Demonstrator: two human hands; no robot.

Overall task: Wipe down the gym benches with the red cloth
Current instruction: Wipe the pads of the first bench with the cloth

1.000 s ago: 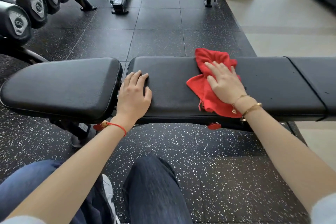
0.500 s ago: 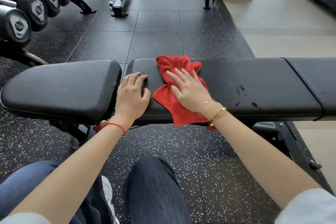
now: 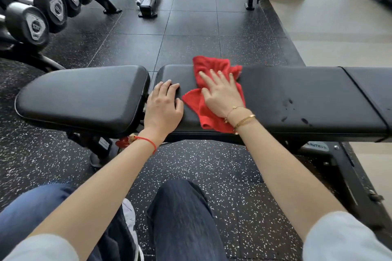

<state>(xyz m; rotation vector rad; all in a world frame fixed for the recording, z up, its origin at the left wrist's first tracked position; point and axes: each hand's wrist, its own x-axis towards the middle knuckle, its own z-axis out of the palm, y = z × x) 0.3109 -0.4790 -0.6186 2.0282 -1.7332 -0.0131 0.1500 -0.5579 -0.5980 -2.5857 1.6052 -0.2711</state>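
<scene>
A black padded gym bench (image 3: 297,95) runs across the view, with a separate seat pad (image 3: 82,97) at its left end. The crumpled red cloth (image 3: 212,68) lies on the long pad near its left end. My right hand (image 3: 222,93) presses flat on the cloth, fingers straight and spread. My left hand (image 3: 163,108) rests flat on the long pad's left end, just left of the cloth, holding nothing. A few dark wet spots (image 3: 290,101) mark the pad to the right.
A rack of black dumbbells (image 3: 40,6) stands at the far left. Another bench frame (image 3: 150,0) stands behind on the black rubber floor. The bench's metal base (image 3: 347,176) slopes to the lower right. My knees (image 3: 180,207) are close below the bench.
My right hand slid the red cloth leftward along the pad, from mid-bench to near my left hand. The left hand has stayed in place.
</scene>
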